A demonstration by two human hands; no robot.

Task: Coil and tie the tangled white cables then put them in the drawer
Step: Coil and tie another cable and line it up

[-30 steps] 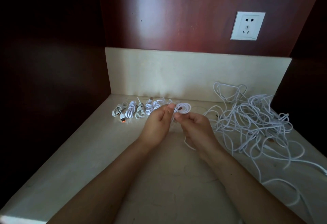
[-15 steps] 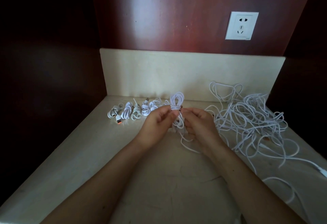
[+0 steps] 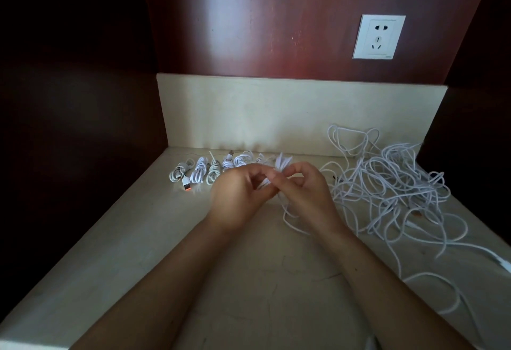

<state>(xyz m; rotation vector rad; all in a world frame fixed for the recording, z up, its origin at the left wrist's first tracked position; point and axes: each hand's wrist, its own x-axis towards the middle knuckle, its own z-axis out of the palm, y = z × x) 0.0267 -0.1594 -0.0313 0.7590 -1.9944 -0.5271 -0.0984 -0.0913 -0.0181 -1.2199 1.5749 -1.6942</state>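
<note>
Head view: both hands meet above the middle of the pale tabletop [image 3: 132, 261]. The left hand [image 3: 237, 197] and the right hand [image 3: 307, 192] each have a narrow grip, fingers curled and pinching the waist of a small coiled white cable [image 3: 282, 163]. The coil's loops fan out above the fingertips, and its loose tail [image 3: 293, 221] trails down onto the tabletop.

To the left, near the back ledge, lies a row of tied coils [image 3: 210, 171], one ending in an orange-tipped plug [image 3: 187, 184]. To the right sprawls the tangled pile [image 3: 392, 183] of white cables, well apart from the row. No drawer is in view.

The cable looks thin, light and limp but springy, so the loops would likely spread if the pinch loosens. The waist, where the wraps cross, seems the best place to hold, with the tail kept taut while knotting. The smooth jacket may slip.
</note>
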